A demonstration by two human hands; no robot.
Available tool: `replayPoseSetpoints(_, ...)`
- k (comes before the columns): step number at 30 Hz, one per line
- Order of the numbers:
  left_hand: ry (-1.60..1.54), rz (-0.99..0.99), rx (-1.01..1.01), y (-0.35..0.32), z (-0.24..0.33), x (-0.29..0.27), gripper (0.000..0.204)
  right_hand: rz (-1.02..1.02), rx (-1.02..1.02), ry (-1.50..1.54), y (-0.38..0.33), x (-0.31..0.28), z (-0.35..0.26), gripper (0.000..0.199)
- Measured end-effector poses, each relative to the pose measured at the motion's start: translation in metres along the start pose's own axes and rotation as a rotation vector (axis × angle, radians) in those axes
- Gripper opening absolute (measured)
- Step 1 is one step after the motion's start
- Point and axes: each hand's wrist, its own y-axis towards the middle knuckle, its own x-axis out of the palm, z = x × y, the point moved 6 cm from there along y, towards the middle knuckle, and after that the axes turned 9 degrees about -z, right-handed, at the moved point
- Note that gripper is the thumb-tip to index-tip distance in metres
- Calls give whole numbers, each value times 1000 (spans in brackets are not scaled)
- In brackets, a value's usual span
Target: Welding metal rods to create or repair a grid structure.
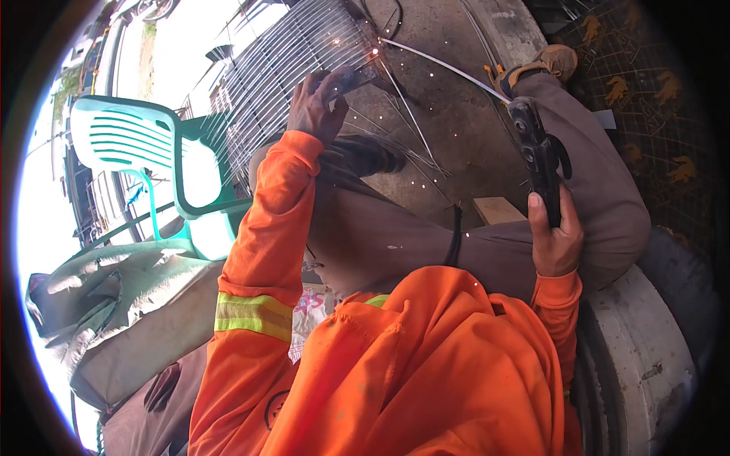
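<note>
My right hand (557, 239) is wrapped round the black handle of a welding electrode holder (536, 144). A long, thin welding rod (445, 68) runs from its jaw up and left to a bright glowing spot with sparks, at the edge of a grid of thin metal rods (281, 57). My left hand (318, 109) is closed on a dark, flat, bluish-grey piece (351, 80) just below that spot. Its exact kind is hard to make out. Whether the hand also touches the grid rods cannot be told.
A green plastic chair (179, 152) stands at the left, near a draped pale cover (137, 304). Loose thin rods (411, 114) lie on the concrete floor. Wire mesh (639, 83) is at the far right. A small wooden block (498, 210) sits beside my leg.
</note>
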Motion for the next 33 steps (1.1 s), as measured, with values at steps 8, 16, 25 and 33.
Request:
replayPoseSetpoints(8, 0, -35, -43, -2, 2, -4, 60, -28, -44, -36, 4, 4, -5, 39)
replayPoseSetpoints(16, 45, -6, -44, -1, -2, -1, 51, -50, -35, -30, 5, 6, -4, 39)
replayPoseSetpoints(25, 22, -20, -53, -3, -1, 1, 57, -16, -39, 16, 3, 3, -1, 42)
replayPoseSetpoints(33, 11, -25, -70, -2, 3, 0, 59, -12, -21, 5, 6, 1, -1, 40)
